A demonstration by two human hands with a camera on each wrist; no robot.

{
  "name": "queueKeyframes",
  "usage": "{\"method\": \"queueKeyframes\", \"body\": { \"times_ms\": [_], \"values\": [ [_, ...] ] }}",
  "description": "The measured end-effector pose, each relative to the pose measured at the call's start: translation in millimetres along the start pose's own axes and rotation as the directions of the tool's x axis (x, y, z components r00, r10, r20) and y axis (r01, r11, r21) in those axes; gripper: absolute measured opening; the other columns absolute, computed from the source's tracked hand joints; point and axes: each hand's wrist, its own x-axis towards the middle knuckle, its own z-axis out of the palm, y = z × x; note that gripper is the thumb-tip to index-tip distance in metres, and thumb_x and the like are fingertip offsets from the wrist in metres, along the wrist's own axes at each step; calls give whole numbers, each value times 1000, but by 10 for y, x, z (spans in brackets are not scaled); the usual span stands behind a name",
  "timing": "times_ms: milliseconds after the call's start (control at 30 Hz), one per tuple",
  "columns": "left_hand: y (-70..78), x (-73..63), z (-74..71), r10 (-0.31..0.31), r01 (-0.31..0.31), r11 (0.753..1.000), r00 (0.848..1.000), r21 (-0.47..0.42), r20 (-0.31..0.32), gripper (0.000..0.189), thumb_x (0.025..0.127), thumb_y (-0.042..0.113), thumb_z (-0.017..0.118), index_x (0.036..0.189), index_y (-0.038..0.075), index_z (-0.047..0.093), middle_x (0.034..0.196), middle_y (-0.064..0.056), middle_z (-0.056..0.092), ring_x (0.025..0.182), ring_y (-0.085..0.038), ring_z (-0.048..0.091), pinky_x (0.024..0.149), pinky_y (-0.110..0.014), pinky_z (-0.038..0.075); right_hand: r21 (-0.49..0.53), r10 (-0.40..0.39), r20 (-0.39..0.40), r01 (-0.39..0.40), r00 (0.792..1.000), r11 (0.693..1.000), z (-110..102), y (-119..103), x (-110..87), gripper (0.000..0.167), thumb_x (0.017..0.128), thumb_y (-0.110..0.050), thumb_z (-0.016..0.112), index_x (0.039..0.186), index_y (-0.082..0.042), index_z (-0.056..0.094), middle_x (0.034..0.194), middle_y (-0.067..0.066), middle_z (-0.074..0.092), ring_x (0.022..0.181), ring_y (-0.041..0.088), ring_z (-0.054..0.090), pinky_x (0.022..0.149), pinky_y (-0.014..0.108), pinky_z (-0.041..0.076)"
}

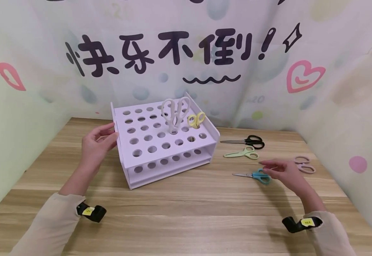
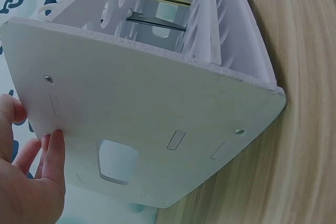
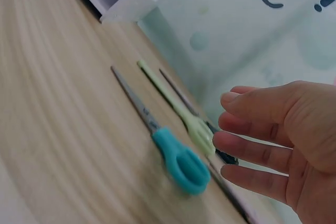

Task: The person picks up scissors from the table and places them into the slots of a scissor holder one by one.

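Note:
A white rack [image 1: 160,158] with rows of round holes stands on the table. My left hand [image 1: 97,144] touches its left side panel [image 2: 142,108] with the fingertips, the fingers not wrapped round it. White-handled scissors [image 1: 174,115] and yellow-handled scissors [image 1: 196,120] stand upright in holes of the rack. On the right, my right hand [image 1: 283,174] hovers with loosely bent fingers above blue-handled scissors [image 3: 181,166], holding nothing. Behind these lie green scissors [image 1: 241,153] and black-handled scissors [image 1: 253,141]. Pink-handled scissors [image 1: 305,164] lie partly hidden behind the right hand.
The wooden table [image 1: 186,220] meets a printed curtain [image 1: 147,81] close behind the rack. Curtain walls also border it on the left and right. Black wrist cameras [image 1: 91,212] sit on both sleeves.

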Motion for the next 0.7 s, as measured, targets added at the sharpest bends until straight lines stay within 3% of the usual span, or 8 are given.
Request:
{"method": "queueKeyframes", "body": {
  "times_ms": [400,533,700],
  "values": [
    [15,-13,11,-7,7,1000,1000,24,-5,44,82,3,67,123,-6,53,95,-6,51,75,-7,60,71,-18,55,-21,74,-92,-76,993,997,18,251,-213,38,85,-17,66,114,8,59,94,14,64,76,2,59,62,22,55],
    [9,-8,9,-4,4,1000,1000,24,-5,43,81,3,67,122,-5,54,95,-6,52,75,-7,60,70,-18,55,-11,83,-91,-84,992,996,37,299,-247,38,84,-17,67,112,8,60,92,14,65,75,3,59,58,22,55],
    [-1,1,4,-2,2,1000,1000,20,-5,43,81,3,67,122,-4,55,94,-6,51,74,-7,60,70,-18,55,-40,147,-93,-151,985,988,83,310,-272,42,84,-25,67,114,5,60,95,16,64,75,5,57,58,20,52]
  ]
}}
